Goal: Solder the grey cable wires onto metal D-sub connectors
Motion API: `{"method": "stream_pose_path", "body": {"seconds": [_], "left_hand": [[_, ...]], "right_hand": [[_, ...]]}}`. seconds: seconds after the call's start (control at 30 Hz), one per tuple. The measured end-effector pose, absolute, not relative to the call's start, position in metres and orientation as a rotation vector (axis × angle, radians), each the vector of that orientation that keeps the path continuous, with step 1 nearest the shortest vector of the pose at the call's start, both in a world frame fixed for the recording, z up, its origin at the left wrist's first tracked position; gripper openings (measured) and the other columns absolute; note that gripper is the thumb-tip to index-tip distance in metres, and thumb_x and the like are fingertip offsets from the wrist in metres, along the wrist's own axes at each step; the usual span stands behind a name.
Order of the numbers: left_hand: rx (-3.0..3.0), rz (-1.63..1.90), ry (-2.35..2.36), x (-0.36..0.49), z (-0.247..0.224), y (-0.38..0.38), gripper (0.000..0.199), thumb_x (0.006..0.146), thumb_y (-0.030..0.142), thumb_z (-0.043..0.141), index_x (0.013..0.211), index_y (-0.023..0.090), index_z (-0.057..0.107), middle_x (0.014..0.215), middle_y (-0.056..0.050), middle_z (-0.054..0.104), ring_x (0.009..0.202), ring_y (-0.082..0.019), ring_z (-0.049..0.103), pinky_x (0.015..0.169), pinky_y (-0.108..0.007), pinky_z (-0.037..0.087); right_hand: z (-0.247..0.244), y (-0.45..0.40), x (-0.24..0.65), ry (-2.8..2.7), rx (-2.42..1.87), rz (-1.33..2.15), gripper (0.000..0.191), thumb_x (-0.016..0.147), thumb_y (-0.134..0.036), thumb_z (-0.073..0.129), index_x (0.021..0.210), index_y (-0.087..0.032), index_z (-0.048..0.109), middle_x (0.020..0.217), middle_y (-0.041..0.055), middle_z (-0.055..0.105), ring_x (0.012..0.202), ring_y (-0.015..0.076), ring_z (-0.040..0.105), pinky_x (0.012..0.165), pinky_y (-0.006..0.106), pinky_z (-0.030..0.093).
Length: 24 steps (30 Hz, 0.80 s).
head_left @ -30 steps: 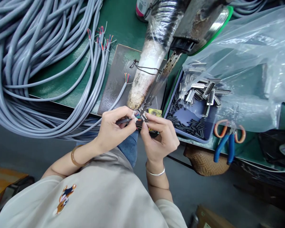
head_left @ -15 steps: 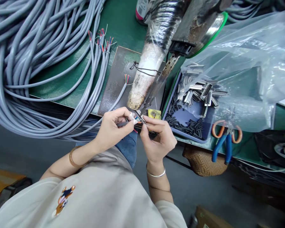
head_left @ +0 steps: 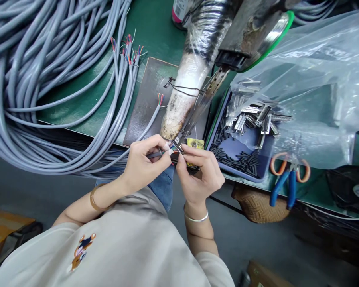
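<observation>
My left hand (head_left: 148, 159) is closed, pinching the end of a grey cable (head_left: 155, 154) whose thin coloured wires fan out at the fingertips. Opposite it, my right hand (head_left: 200, 169) grips a small metal multi-pin connector (head_left: 178, 146) between thumb and fingers. The wires and the connector meet between the two hands; fingers partly hide the contact, so I cannot tell which wires are joined. Just above the hands is the scorched tip of a white-wrapped tube (head_left: 171, 129). Beside it a soldering iron (head_left: 205, 95) slants down toward the connector.
Bundled grey cables (head_left: 48, 71) fill the left, several with stripped ends. On the right, a blue tray (head_left: 265, 171) holds black sleeves (head_left: 242, 161) and bagged connectors (head_left: 263, 117). Orange-handled scissors or pliers (head_left: 278, 163) and blue-handled cutters (head_left: 291, 185) lie near the edge. A yellow sponge-like piece (head_left: 195, 143) sits close by.
The connector has turned slightly between my fingers, and my right hand has shifted a little. The view has moved slightly, so the tray and tools appear farther right.
</observation>
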<state>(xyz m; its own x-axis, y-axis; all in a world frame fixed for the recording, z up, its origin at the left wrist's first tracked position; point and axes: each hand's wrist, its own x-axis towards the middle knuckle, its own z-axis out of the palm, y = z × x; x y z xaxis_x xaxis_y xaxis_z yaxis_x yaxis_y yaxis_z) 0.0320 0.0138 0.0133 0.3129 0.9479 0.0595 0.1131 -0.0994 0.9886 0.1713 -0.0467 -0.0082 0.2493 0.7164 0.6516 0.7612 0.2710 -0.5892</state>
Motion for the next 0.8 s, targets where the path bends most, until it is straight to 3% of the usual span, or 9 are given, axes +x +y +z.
{"method": "stream_pose_path", "body": {"seconds": [0.4, 0.63, 0.8], "left_hand": [[1.422, 0.918, 1.017, 0.0322, 0.0160, 0.0149, 0.012, 0.077, 0.017, 0.067, 0.069, 0.019, 0.057, 0.058, 0.003, 0.056, 0.049, -0.007, 0.047, 0.045, -0.019, 0.036], [1.438, 0.921, 1.023, 0.0329, 0.0159, 0.0143, 0.014, 0.077, 0.015, 0.067, 0.071, 0.019, 0.055, 0.054, 0.007, 0.051, 0.042, -0.004, 0.035, 0.042, -0.019, 0.028], [1.455, 0.951, 1.012, 0.0333, 0.0181, 0.0142, 0.012, 0.077, 0.015, 0.067, 0.071, 0.019, 0.057, 0.054, 0.006, 0.051, 0.043, -0.004, 0.036, 0.042, -0.019, 0.028]], "right_hand": [[-0.0107, -0.0531, 0.1708, -1.524, -1.454, -0.122, 0.020, 0.086, -0.011, 0.077, 0.090, -0.024, 0.063, 0.101, 0.0028, 0.082, 0.084, 0.0151, 0.078, 0.072, 0.026, 0.063], [-0.0081, -0.0518, 0.1717, -1.496, -1.477, -0.083, 0.020, 0.086, -0.011, 0.076, 0.093, -0.025, 0.063, 0.102, 0.0019, 0.082, 0.085, 0.0161, 0.078, 0.075, 0.028, 0.064], [-0.0050, -0.0525, 0.1713, -1.485, -1.479, -0.095, 0.020, 0.086, -0.010, 0.076, 0.092, -0.025, 0.064, 0.101, 0.0017, 0.082, 0.085, 0.0164, 0.078, 0.076, 0.029, 0.064]]}}
